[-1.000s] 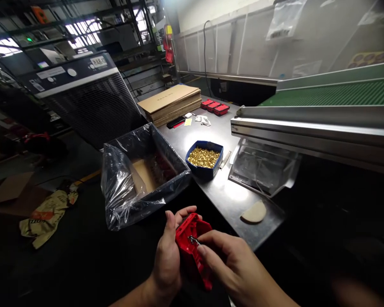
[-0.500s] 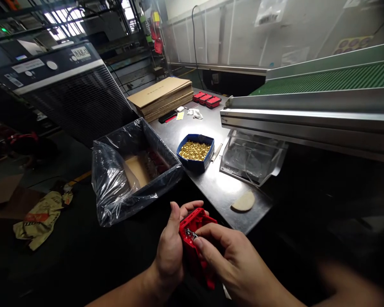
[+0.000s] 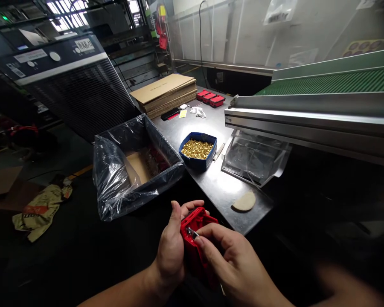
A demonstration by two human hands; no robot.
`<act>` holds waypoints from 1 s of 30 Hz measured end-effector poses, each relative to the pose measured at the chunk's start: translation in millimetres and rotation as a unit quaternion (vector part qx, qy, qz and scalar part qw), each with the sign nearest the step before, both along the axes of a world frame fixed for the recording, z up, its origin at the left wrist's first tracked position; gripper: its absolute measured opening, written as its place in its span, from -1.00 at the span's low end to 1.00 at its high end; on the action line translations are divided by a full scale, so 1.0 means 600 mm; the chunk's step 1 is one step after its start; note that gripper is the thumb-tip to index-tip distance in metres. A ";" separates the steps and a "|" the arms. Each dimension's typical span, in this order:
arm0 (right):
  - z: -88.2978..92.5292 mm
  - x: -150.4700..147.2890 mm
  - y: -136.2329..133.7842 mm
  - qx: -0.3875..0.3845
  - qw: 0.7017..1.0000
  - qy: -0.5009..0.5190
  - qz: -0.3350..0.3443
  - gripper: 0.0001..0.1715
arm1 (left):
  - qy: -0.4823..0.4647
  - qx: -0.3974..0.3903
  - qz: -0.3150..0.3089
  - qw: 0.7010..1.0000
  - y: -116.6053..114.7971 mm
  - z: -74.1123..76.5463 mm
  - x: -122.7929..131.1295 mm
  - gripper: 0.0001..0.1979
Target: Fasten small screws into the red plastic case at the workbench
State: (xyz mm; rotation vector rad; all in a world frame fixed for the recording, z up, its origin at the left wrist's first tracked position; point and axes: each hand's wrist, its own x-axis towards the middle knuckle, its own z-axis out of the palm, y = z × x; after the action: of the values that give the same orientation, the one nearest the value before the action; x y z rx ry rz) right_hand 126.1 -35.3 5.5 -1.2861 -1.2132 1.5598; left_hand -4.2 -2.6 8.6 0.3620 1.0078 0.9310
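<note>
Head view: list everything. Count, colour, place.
Shell: one, red, lower centre
Part: one, silver, at shell
Tub: one, blue, on table
Bits: many, gold, in tub
Table: one, grey, centre
Boxes: three, red-black, on table
Cardboard: one stack, brown, on table
Slip: one, yellow, on table
Pad: one, cream, on table
Crate: one, dark, left of table
Conveyor: one, green-silver, right
Sack: one, tan, left floor
Machine: one, dark, upper left
Left hand: one, bare, holding shell
Right hand: one, bare, holding part

The left hand [image 3: 171, 251] and right hand [image 3: 238, 262] are bare, with rounded fingertips [image 3: 200, 203] and a short nail [image 3: 199, 240] showing on the right thumb [image 3: 213, 256], and the left forearm [image 3: 124, 285] is uncovered as well, as is the little that shows of the right forearm [image 3: 272, 296].
</note>
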 end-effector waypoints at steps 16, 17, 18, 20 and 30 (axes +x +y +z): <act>-0.001 0.028 0.005 0.267 0.943 -0.198 0.030 -0.79 | -0.015 -0.087 -0.061 0.994 0.004 0.010 -0.003 -0.36; 0.000 0.029 0.006 0.269 0.942 -0.198 0.033 -0.79 | -0.011 -0.093 -0.065 0.993 0.004 0.011 -0.002 -0.36; 0.002 0.030 0.007 0.272 0.942 -0.196 0.034 -0.80 | -0.007 -0.099 -0.068 0.993 0.004 0.013 -0.001 -0.35; 0.005 0.032 0.009 0.284 0.938 -0.197 0.034 -0.81 | 0.001 -0.106 -0.073 0.992 0.006 0.015 0.000 -0.35; 0.004 0.041 0.012 0.367 0.892 -0.257 0.063 -0.74 | 0.014 -0.113 -0.099 0.989 0.003 0.005 -0.001 -0.36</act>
State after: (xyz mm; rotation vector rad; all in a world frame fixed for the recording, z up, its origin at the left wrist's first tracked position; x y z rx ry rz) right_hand 150.9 -28.1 7.9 -1.1236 -2.0011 0.6821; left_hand -4.8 -0.6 11.4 0.2799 1.0704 0.6269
